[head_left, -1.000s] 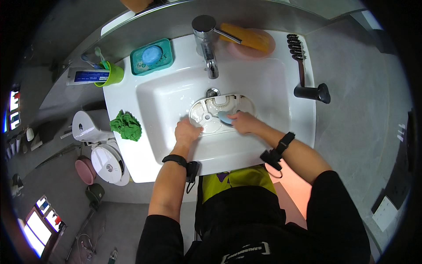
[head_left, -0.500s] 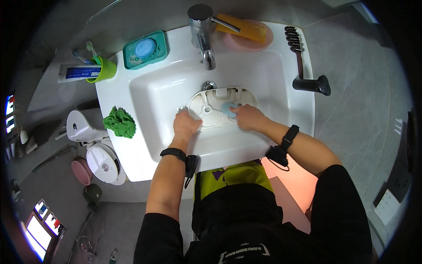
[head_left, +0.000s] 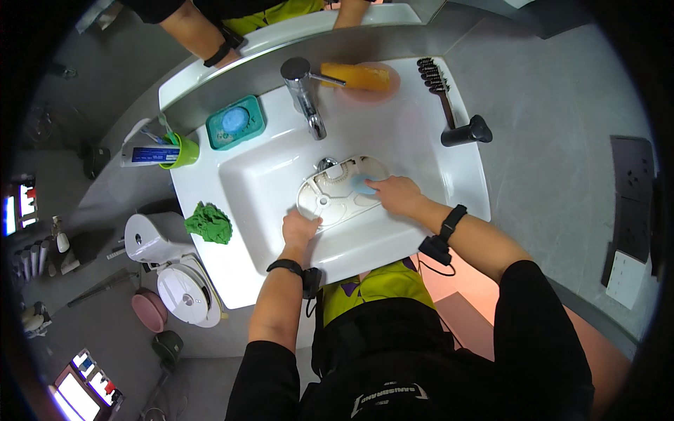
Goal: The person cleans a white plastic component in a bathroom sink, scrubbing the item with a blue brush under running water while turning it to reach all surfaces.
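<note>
Washbasin [head_left: 256, 184] with a white plastic piece [head_left: 342, 203] held on the near side of the faucet [head_left: 306, 105]

The white piece, flat and moulded with ridges and a round hole, lies tilted inside the basin, on the person's side of the faucet. A metal drain [head_left: 326, 164] shows between the faucet and it.

Nearer the person than the faucet and a little to its left, the left hand [head_left: 302, 229] is mostly closed, gripping the piece's near left edge, thumb on top. To the right of the faucet, also on the near side, the right hand [head_left: 397, 195] is bent inward, its fingers closed on the right end of a light-blue pad [head_left: 362, 184] that lies against the piece.

Left of the faucet sits a teal dish [head_left: 215, 137] with blue soap [head_left: 235, 120] in it. Farther left stands a lime-green cup [head_left: 186, 151] with toothbrushes and a tube [head_left: 155, 154]. A crumpled green cloth [head_left: 208, 224] rests left of the faucet and nearer the person. Right of the faucet, an orange tube [head_left: 361, 77] lies over a pink oval item [head_left: 375, 97]; farther right is a brown brush [head_left: 447, 107] with black bristles.
</note>
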Tool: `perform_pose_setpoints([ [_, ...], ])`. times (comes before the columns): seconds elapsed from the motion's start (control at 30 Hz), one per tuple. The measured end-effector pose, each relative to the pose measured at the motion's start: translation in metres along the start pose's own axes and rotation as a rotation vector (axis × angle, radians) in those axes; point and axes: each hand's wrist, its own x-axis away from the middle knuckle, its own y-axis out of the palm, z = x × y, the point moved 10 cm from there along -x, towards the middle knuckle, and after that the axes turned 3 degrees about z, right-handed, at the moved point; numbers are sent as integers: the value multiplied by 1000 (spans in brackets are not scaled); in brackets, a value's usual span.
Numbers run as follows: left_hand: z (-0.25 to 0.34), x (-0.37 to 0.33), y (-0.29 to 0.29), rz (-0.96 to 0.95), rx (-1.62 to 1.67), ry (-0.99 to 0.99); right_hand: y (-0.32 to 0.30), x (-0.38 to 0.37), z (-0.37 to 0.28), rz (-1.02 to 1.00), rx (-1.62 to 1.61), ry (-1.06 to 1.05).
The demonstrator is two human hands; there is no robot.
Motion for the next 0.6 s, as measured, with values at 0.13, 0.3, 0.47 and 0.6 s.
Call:
perform_pose_setpoints([
  [0.13,-15,2,-7,-5,4,-41,-12,3,26,49,78,100],
  [0.3,-31,-1,-12,13,3,-74,9,-23,14,203,47,-8],
  [0.47,-29,3,-12,-11,31,-77,1,-32,-1,291,295,-33],
  [0.6,-28,8,-16,-3,-35,-113,7,-28,-5,184,315,-4],
])
